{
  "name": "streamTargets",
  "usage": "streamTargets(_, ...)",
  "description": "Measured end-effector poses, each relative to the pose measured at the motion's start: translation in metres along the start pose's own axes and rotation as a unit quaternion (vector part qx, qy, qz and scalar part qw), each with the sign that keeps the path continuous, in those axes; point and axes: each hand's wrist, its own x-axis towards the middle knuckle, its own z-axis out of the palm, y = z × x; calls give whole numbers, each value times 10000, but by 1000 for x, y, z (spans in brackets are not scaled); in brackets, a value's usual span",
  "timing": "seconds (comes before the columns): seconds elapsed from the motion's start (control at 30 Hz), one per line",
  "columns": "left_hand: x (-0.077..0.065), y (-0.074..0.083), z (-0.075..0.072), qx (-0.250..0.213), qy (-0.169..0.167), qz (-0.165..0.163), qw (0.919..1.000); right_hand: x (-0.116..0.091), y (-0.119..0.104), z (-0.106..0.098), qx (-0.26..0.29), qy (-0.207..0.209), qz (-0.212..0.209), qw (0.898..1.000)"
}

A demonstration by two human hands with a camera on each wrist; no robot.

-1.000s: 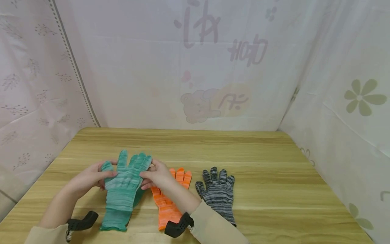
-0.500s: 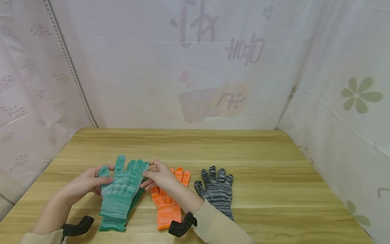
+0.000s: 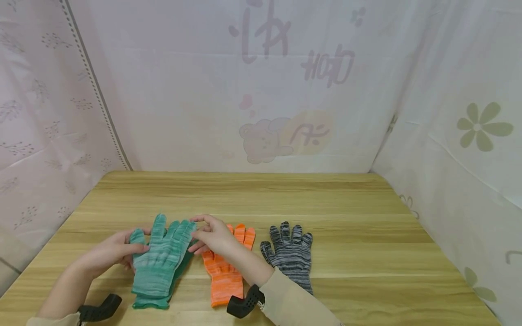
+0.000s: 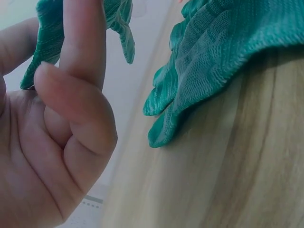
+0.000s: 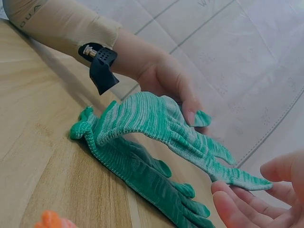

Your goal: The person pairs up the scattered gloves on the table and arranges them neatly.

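Two green knitted gloves lie one above the other at the left of the table in the head view. The upper green glove (image 3: 157, 262) is lifted and bowed over the lower green glove (image 5: 147, 178), which lies flat on the wood; their cuffs meet at the near end. My left hand (image 3: 108, 253) pinches the upper glove's thumb. On the other side, my right hand (image 3: 216, 236) holds the tip of its little finger, thumb above and fingers beneath. Just under my right wrist lies an orange glove (image 3: 226, 283), partly covered by the forearm.
A black-and-grey striped glove (image 3: 291, 258) lies right of the orange one, its cuff behind my right sleeve. The wooden table (image 3: 367, 235) ends at a patterned curtain (image 3: 183, 113) at the back and sides. Black wrist-camera mounts (image 3: 246, 302) jut from both sleeves.
Both hands have brought the upper green glove lower and nearer, its finger end sinking and its palm bowing toward the cuff. The orange and striped gloves stay put.
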Motion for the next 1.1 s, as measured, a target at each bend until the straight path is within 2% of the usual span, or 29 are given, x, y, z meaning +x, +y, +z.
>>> streamTargets(0.37, -2, 1, 3, -558, -187, 36, 9983, -5, -5, -5, -110, -264, -266, 9992)
streamTargets(0.53, 0, -2, 4, -791, -203, -163, 9965, -6, -8, -5, -85, -377, -263, 9989)
streamTargets(0.73, 1, -9, 2, -441, -97, -346, 9984, -3, -2, -6, -207, -372, -184, 9989)
streamTargets(0.93, 2, -13, 4, -10, 42, -475, 9989, -2, 1, -6, -557, -450, 3, 9974)
streamTargets(1.1, 2, -14, 5, 45, 62, -530, 9986, -4, 2, -7, -1332, -528, 84, 9897)
